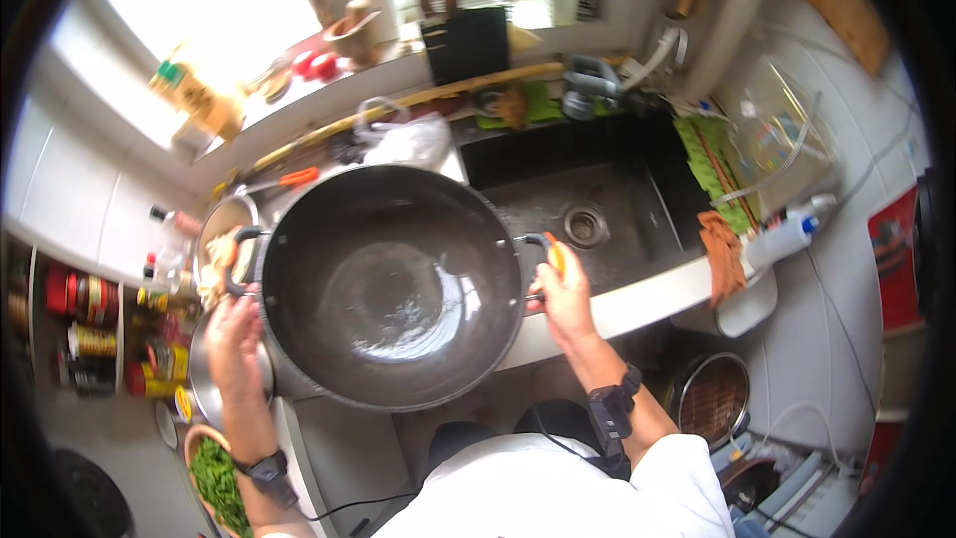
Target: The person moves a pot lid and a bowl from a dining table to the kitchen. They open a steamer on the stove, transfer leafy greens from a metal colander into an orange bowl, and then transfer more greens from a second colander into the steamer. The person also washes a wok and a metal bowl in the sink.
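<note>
A large dark wok [392, 288] with two loop handles spans the middle of the view, over the counter's edge and just left of the sink. Some water or wet shine lies in its bottom. My right hand [564, 288] is closed around the wok's right handle. At the left handle, my left hand [235, 336] is against the wok's side, slightly blurred, and whether its fingers wrap the handle is hard to tell. Both wrists wear black strapped devices.
The dark sink [582, 194] has a round drain [586, 225]. An orange cloth [721, 258] hangs over the counter's edge. A white plastic bag [411, 140] lies behind the wok. Metal bowls stand at left, near a bowl of green leaves [216, 482] and seasoning jars [91, 297].
</note>
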Available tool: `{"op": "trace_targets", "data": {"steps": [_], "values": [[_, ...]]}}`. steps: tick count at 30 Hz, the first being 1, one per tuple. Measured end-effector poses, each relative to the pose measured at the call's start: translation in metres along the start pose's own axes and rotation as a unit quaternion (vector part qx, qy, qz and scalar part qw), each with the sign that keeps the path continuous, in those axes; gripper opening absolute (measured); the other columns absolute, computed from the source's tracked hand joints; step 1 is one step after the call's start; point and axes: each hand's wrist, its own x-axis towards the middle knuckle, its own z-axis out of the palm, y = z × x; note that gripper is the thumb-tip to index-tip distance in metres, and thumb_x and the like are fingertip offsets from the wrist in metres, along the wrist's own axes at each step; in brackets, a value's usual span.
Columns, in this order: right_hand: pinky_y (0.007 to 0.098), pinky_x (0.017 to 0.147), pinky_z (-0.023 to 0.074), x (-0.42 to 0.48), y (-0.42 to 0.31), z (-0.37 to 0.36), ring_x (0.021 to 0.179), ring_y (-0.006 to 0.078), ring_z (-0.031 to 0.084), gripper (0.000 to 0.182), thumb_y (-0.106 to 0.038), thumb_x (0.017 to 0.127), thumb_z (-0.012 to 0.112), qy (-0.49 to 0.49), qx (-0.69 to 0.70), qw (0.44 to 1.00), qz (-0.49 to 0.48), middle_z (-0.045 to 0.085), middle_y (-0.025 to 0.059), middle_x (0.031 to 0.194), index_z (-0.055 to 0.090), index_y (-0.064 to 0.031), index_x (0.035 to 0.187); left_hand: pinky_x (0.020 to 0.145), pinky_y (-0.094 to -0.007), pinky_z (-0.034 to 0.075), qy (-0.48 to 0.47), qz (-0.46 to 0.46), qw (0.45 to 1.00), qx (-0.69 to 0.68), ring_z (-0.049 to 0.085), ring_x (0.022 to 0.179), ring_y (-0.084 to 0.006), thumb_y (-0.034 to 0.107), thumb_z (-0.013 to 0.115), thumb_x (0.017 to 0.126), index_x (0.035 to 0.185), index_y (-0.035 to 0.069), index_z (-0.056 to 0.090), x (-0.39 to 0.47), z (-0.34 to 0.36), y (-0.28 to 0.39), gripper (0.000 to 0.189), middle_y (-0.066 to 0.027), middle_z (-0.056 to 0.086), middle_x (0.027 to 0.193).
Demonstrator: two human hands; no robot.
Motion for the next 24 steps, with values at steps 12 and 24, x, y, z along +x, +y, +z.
{"op": "trace_targets", "data": {"steps": [12, 24], "values": [[0.0183, 0.041, 0.0447, 0.025, 0.007, 0.03, 0.054, 0.0042, 0.049, 0.037, -0.004, 0.088, 0.042, -0.042, -0.083, 0.984, -0.154, 0.048, -0.0003, 0.07, 0.041, -0.0089, 0.124, 0.07, -0.0182, 0.038, -0.009, -0.034, 0.999, -0.022, 0.048, 0.076, -0.0028, 0.015, 0.063, 0.08, 0.095, 0.007, 0.058, 0.018, -0.044, -0.085, 0.018, 0.0045, 0.054, 0.085], [0.0243, 0.061, 0.0513, -0.044, 0.025, -0.088, 0.077, 0.0154, 0.061, 0.035, -0.025, 0.088, 0.055, 0.008, 0.042, 0.993, -0.108, 0.061, 0.0093, 0.092, 0.051, -0.0008, 0.112, 0.082, -0.0246, 0.037, 0.032, 0.01, 0.999, 0.002, 0.051, 0.1, -0.0122, 0.026, 0.054, 0.087, 0.114, 0.004, 0.052, 0.002, -0.094, -0.139, 0.035, -0.0042, 0.055, 0.111]]}}
